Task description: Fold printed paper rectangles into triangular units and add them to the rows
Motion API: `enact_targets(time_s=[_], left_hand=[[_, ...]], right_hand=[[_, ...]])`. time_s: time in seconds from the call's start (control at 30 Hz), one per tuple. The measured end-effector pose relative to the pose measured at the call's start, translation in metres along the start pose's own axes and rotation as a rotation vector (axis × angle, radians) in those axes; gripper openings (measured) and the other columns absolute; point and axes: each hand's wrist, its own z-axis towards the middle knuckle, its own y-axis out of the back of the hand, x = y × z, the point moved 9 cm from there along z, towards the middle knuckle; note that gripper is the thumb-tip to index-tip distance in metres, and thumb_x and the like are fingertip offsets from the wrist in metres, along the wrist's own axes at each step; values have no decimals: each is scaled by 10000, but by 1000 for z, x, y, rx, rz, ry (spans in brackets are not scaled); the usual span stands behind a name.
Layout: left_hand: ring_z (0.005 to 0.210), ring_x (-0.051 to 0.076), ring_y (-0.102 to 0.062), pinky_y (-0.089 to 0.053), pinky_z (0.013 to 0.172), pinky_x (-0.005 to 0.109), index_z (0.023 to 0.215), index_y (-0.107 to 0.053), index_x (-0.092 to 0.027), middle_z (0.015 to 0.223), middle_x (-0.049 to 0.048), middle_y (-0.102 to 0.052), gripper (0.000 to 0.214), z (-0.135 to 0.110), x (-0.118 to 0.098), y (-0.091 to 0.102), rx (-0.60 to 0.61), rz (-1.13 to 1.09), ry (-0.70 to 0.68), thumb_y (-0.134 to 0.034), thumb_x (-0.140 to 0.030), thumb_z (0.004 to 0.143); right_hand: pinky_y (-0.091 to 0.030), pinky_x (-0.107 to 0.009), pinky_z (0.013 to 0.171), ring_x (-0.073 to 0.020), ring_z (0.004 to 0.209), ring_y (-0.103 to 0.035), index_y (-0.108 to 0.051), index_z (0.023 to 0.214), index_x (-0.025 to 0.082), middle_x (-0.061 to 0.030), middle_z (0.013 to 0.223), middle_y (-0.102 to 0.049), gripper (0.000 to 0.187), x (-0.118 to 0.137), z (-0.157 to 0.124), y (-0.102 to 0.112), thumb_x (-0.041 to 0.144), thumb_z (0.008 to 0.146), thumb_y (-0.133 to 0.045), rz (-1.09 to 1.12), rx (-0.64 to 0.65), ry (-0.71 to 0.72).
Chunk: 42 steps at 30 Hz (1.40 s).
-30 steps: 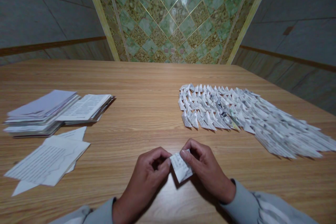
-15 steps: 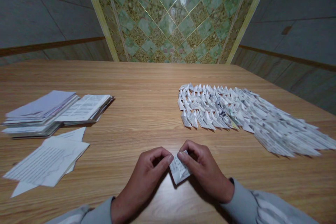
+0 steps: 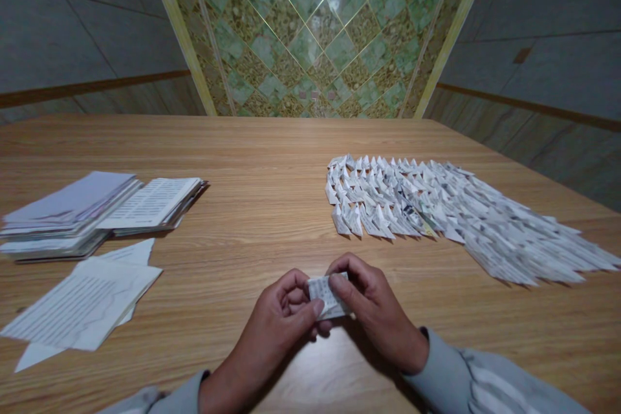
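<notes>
— What is being held there, near the front edge of the table?

— A small folded paper piece, white with fine printed lines, creased into a compact block. It sits just above the wood, between both hands.

— How do the hands grip it?

— The left hand is curled, its thumb and fingertips pinching the paper's left side. The right hand closes over the right side, index finger pressed along the top.

— And around them?

— To the right lie rows of folded paper triangles, packed closely. To the left sits a stack of printed sheets, with loose sheets nearer the edge.
</notes>
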Motion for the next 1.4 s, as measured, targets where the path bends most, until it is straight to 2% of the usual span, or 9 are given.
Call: enact_targets(time_s=[0.1, 0.2, 0.3, 0.43, 0.57, 0.7, 0.8, 1.03, 1.4], left_hand=[[562, 145, -641, -472, 544, 231, 765, -537, -176, 638, 31, -701, 389, 0, -3, 10, -88, -27, -11, -828, -427, 700], [572, 138, -644, -484, 549, 230, 772, -547, -170, 657, 21, -702, 390, -2, -6, 18, -149, -54, -36, -843, -410, 691], [520, 106, -603, -475, 526, 213, 763, -557, -163, 621, -12, -675, 394, -3, -7, 21, -183, -51, -63, -863, -393, 672], [579, 141, -652, -495, 557, 232, 796, -558, -164, 657, 19, -707, 381, -3, -6, 18, -156, -41, -60, -854, -382, 694], [592, 164, -669, -508, 574, 259, 874, -581, -162, 659, 27, -704, 409, -2, -8, 15, -130, -68, -49, -794, -487, 743], [590, 162, -677, -509, 574, 248, 856, -591, -159, 674, 31, -718, 419, -1, -9, 17, -146, -28, -63, -859, -417, 664], [562, 145, -661, -500, 545, 228, 832, -585, -158, 639, 22, -714, 349, 0, -10, 21, -174, -13, -92, -848, -328, 678], [540, 132, -655, -510, 539, 222, 818, -593, -153, 633, 1, -709, 275, -4, -19, 30, -264, -1, -154, -814, -252, 688], [567, 160, -668, -534, 557, 262, 884, -617, -154, 700, 8, -700, 365, -4, -21, 34, -317, -9, -111, -851, -316, 656]], right_hand=[[-447, -259, 637, -145, 727, -571, -608, 996, 182, -14, 815, -616, 271, -1, 1, 2, 441, 951, -545, -22, 1, -3], [-463, -279, 670, -160, 760, -578, -584, 1070, 188, -22, 854, -628, 322, -3, 2, 1, 437, 877, -650, -31, 1, -33], [-469, -287, 668, -168, 753, -588, -564, 1036, 184, -24, 839, -649, 389, -4, 2, -7, 427, 792, -746, 14, 54, -76], [-476, -290, 652, -160, 714, -600, -562, 974, 185, -21, 813, -650, 299, -4, 2, -11, 394, 822, -712, 120, 60, -88], [-487, -283, 631, -142, 663, -601, -539, 939, 197, -6, 796, -649, 254, -6, 3, -13, 370, 839, -695, 239, 78, -88], [-488, -271, 661, -146, 724, -603, -572, 930, 191, -12, 824, -656, 240, -5, 3, -8, 350, 825, -716, 166, 36, -53], [-491, -277, 653, -157, 725, -614, -588, 943, 182, -18, 814, -666, 272, -10, 3, -5, 389, 824, -719, 161, 26, -85], [-356, -219, 490, -98, 525, -470, -522, 602, 174, 35, 560, -541, 417, -17, 4, 1, 483, 740, -766, 117, -39, -147], [-365, -232, 528, -104, 548, -487, -566, 676, 161, 14, 593, -583, 431, -20, 5, 2, 549, 808, -698, 83, 19, -156]])
